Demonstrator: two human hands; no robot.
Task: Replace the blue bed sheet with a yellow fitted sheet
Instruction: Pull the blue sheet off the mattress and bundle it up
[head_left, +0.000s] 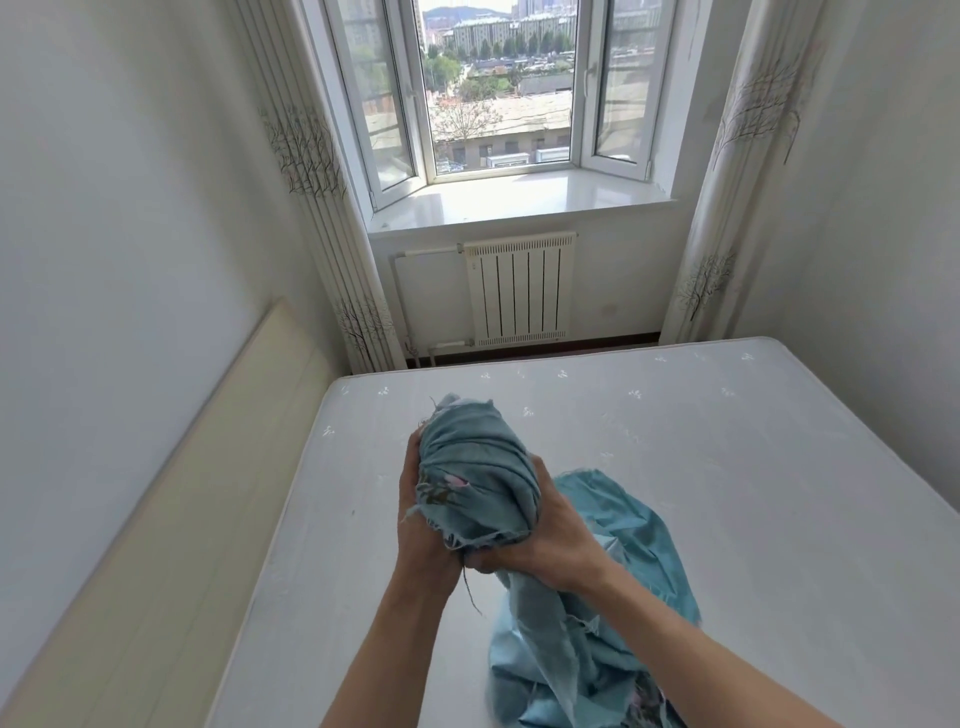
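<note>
Blue bed sheet (480, 478) stripped from bare mattress (727, 467), bundled tightly between left hand (421, 525) and right hand (550, 535); yellow fitted sheet unseen, not yet fitted.

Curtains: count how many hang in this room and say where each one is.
2. The left curtain hangs left of the window; the right curtain hangs to its right. Nothing suggests hidden ones.

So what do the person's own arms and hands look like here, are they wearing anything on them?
Both forearms are bare as far as the view shows: no sleeves in sight. The left hand and right hand wear no gloves, and no rings, watch or bracelet show on the visible fingers or wrists.
</note>
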